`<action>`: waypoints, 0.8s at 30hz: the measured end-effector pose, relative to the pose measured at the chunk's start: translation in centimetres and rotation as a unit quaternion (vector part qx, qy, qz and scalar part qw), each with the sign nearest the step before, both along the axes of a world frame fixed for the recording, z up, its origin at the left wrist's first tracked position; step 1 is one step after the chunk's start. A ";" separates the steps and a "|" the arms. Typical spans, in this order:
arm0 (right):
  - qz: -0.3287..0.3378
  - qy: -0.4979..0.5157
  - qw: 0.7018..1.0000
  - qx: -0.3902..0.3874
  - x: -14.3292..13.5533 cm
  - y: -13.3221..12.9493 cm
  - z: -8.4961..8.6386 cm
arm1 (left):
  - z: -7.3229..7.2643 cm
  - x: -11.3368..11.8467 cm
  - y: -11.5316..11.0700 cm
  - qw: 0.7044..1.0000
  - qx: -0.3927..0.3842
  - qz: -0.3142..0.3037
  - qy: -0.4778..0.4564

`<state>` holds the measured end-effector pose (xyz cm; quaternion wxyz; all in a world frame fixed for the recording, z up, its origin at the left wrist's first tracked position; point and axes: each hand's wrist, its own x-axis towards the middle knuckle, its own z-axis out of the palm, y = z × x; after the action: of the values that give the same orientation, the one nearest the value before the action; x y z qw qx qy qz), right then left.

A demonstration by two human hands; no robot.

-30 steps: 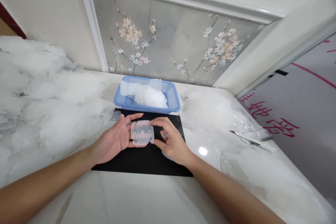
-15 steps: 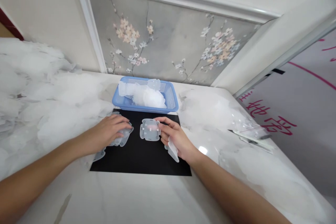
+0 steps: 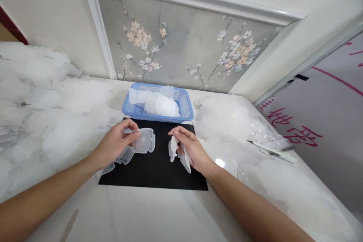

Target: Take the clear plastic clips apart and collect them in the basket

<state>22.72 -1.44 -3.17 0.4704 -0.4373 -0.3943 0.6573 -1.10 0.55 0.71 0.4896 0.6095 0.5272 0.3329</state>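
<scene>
My left hand [image 3: 120, 139] pinches the left edge of a translucent plastic piece [image 3: 145, 141], a flat squarish plate with rounded corners and notched sides, raised over the black mat [image 3: 153, 176]. More such translucent pieces [image 3: 125, 155] lie on the mat's left part, under and beside that hand. Across the mat, my right hand [image 3: 189, 145] is closed on plastic pieces of the same sort: one turned edge-on [image 3: 172, 148] at the fingertips, another [image 3: 185, 160] lower against the palm. How many the right hand holds I cannot tell.
Behind the mat stands a blue plastic basket [image 3: 133, 115] with translucent pieces in it. A large heap of cloudy white pieces [image 3: 62, 121] covers the left side. Another pile [image 3: 224, 115] and clear plastic bags [image 3: 263, 134] lie to the right. A wall with a floral panel [image 3: 184, 41] rises behind.
My left hand has lifted a plastic piece off the mat's left group and turned it rightward. In my right hand, the piece at the fingertips has swung from face-on to edge-on.
</scene>
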 end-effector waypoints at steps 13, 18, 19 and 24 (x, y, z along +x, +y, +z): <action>0.004 -0.279 0.926 0.252 -0.1 -1.2 -0.2 | 0.1 0.9 -0.9 0.954 -0.207 -0.060 -0.211; 0.016 -0.274 0.921 0.276 0.0 -1.3 -0.8 | 0.4 0.9 -1.0 0.952 -0.205 -0.089 -0.209; 0.019 -0.273 0.920 0.279 0.0 -1.2 -0.9 | 0.3 0.8 -1.0 0.951 -0.206 -0.094 -0.212; 0.029 -0.266 0.914 0.305 -0.1 -1.1 -1.1 | 0.0 0.4 -1.0 0.949 -0.199 -0.107 -0.219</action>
<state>22.63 -2.55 -4.27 0.4394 -0.4193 -0.6986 0.3783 -0.71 -0.50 0.74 0.7370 0.4648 0.3941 0.2923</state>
